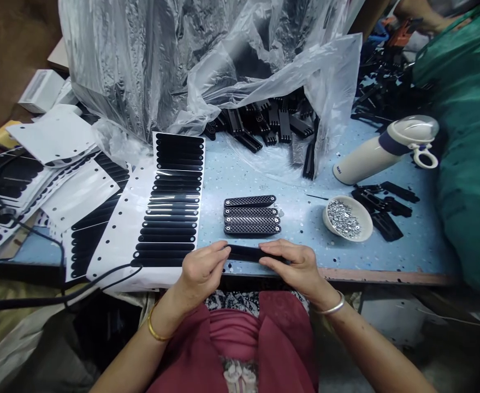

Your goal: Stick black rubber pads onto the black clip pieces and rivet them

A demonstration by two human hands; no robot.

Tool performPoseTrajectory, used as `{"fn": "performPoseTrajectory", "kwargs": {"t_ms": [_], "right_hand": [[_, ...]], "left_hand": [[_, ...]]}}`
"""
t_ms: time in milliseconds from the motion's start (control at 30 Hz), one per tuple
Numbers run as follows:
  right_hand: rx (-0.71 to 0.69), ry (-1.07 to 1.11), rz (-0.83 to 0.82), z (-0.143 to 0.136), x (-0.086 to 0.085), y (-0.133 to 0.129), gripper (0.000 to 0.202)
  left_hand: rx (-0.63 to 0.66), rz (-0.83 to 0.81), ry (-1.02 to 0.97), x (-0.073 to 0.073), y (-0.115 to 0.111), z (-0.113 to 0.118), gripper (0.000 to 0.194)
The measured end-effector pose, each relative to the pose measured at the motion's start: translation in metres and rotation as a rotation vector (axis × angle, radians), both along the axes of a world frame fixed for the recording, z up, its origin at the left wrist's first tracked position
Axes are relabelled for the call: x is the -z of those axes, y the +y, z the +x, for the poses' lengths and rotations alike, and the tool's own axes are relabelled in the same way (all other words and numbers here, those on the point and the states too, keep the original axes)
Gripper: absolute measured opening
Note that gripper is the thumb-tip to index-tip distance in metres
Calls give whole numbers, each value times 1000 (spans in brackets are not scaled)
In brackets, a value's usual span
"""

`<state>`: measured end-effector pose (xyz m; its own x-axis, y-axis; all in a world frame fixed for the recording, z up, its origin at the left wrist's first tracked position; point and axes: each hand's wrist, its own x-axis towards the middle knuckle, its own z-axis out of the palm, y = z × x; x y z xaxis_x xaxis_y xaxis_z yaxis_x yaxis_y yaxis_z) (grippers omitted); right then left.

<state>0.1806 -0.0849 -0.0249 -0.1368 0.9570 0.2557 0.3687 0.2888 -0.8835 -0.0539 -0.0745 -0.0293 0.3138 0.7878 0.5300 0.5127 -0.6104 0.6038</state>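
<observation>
A long black strip-like part [244, 252] is held level at the table's front edge. My left hand [205, 265] pinches its left end, and my right hand [292, 264] grips its right end between thumb and fingers. Just beyond it lie several black textured bars [252, 216], side by side, with small metal dots at their ends. To the left, a white sheet with rows of black rounded strips [170, 204] rests on the blue table [301, 240]. A white bowl [366, 236] of small metal pieces stands to the right.
Clear plastic [141, 65] covers a pile of black parts [280, 117] at the back. A bottle [371, 158] leans right of it, near loose black parts [387, 224]. Stacked sheets [53, 134] and a black cable [59, 300] lie left. Green cloth [464, 136] borders the right.
</observation>
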Motion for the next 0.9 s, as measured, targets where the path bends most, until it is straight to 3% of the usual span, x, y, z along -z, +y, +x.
{"fn": "performPoseTrajectory", "kwargs": {"t_ms": [267,467,533,733,800,900], "right_hand": [[-37,20,-41,5,2,-1,18],[-33,-49,81,11,2,-2,18],[32,-110,101,20,-2,-6,18],[399,-313,108,51,-21,-29,11],[376,-343,159,45,-29,-36,7],[159,-293,261,8,-36,-39,12]], "left_hand": [[10,66,-18,3,1,0,19],[1,72,-11,2,1,1,18],[-1,80,-10,2,1,1,16],[12,28,-15,-3,1,3,14],[-11,48,-3,-7,0,2,17],[-96,98,37,-18,-8,-10,20]]}}
